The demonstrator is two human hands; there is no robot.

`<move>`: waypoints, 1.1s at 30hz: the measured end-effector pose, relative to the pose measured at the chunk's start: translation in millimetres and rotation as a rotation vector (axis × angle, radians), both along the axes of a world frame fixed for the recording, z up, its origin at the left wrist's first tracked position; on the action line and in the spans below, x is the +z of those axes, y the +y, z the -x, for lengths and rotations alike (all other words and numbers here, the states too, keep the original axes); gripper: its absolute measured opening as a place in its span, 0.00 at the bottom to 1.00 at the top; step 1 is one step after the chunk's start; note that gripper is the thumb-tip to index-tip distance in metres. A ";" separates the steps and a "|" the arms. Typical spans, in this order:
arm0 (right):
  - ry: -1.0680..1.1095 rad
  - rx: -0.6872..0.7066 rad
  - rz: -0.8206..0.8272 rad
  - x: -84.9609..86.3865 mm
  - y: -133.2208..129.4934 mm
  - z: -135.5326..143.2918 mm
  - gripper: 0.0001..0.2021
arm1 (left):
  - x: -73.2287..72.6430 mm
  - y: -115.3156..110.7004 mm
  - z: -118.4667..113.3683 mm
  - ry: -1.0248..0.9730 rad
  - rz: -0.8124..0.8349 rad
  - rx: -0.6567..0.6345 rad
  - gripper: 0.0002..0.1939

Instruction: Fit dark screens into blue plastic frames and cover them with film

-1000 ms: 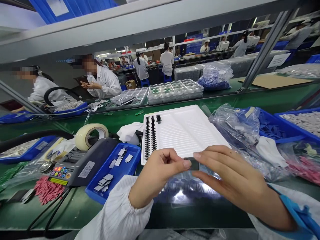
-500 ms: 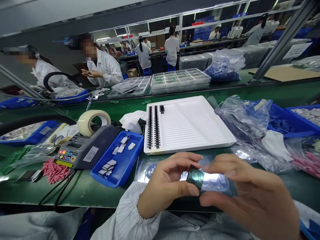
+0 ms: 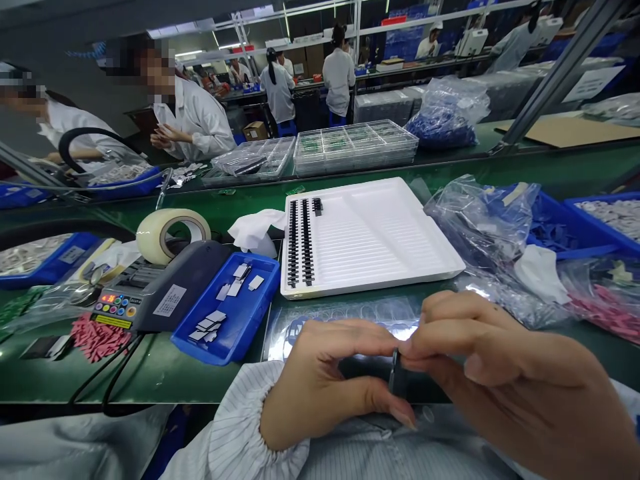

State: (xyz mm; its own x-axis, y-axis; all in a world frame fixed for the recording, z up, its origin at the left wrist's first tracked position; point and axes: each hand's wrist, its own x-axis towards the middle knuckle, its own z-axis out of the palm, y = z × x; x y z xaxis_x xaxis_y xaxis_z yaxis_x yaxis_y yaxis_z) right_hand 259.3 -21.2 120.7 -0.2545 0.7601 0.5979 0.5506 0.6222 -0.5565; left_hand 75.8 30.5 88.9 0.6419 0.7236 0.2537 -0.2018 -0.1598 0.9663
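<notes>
A small, thin dark rectangular piece (image 3: 397, 379) is held up in front of me, seen nearly edge-on. My left hand (image 3: 320, 377) grips it, the thumb at its lower end and the fingers along its top. My right hand (image 3: 500, 373) has its thumb and index finger pinched together at the piece's upper edge; whether anything else sits in that pinch is hidden. Beneath my hands a clear film sheet (image 3: 350, 317) lies on the bench. Beyond it stands a white slotted tray (image 3: 375, 240) with rows of black pieces (image 3: 300, 243) at its left side.
Left of the tray is a blue bin (image 3: 253, 330) with small white pieces, then a tape dispenser (image 3: 173, 287) with a tape roll (image 3: 150, 237) behind. Pink strips (image 3: 100, 337) lie near its cables. Plastic bags (image 3: 480, 227) crowd the right. Co-workers (image 3: 193, 120) sit across the bench.
The dark piece has turned from showing its shiny face to nearly edge-on. My right fingers have closed to a pinch at its top edge. The whole view has shifted slightly.
</notes>
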 end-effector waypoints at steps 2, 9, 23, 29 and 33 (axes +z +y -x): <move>-0.001 -0.009 -0.010 0.2 -0.2 0.6 0.15 | 1.6 0.4 0.4 -0.003 -0.018 -0.008 0.28; 0.019 -0.023 -0.033 2.9 0.4 3.0 0.15 | 2.8 0.3 0.6 -0.023 -0.053 -0.014 0.32; 0.018 0.024 -0.069 -6.3 0.6 2.5 0.15 | -0.7 -0.5 -0.4 -0.019 -0.025 0.039 0.31; 0.162 -0.031 -0.054 -10.5 0.1 8.7 0.16 | -2.3 -0.7 -0.2 -0.029 -0.001 0.043 0.32; 0.302 -0.013 -0.045 -14.1 2.0 12.7 0.11 | 0.8 -1.6 -0.4 0.014 0.025 0.038 0.28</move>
